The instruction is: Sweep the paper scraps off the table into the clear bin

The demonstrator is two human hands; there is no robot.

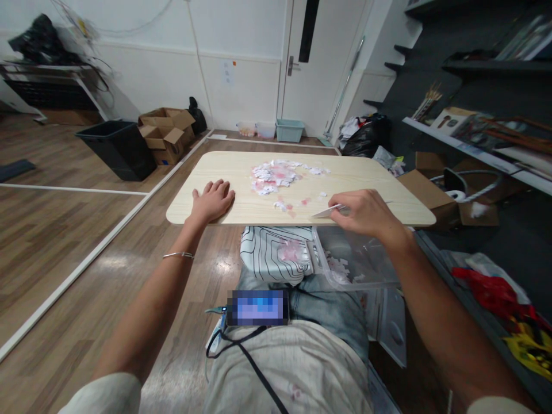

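Observation:
My left hand [212, 202] rests flat on the left part of the pale wooden tabletop [228, 167], fingers spread, holding nothing. Near the front edge on the right, my right hand [364, 211] grips a thin white card [322, 212], its edge angled down to the wood. Beyond and between the hands lies a pile of torn white and pink paper scraps [276, 175]. A few loose paper bits [282, 206] lie closer, left of the card. Under the front edge, a clear plastic bin [366, 261] holds more scraps and sits partly beneath my right forearm.
A patterned cloth cushion [267, 253] with pink scraps lies on my lap, near a phone [259, 307] on a black strap. Left on the floor stand a black bin [118, 149] and cardboard boxes [168, 132]. A shelf [474, 146] and an open carton [425, 187] flank the right side.

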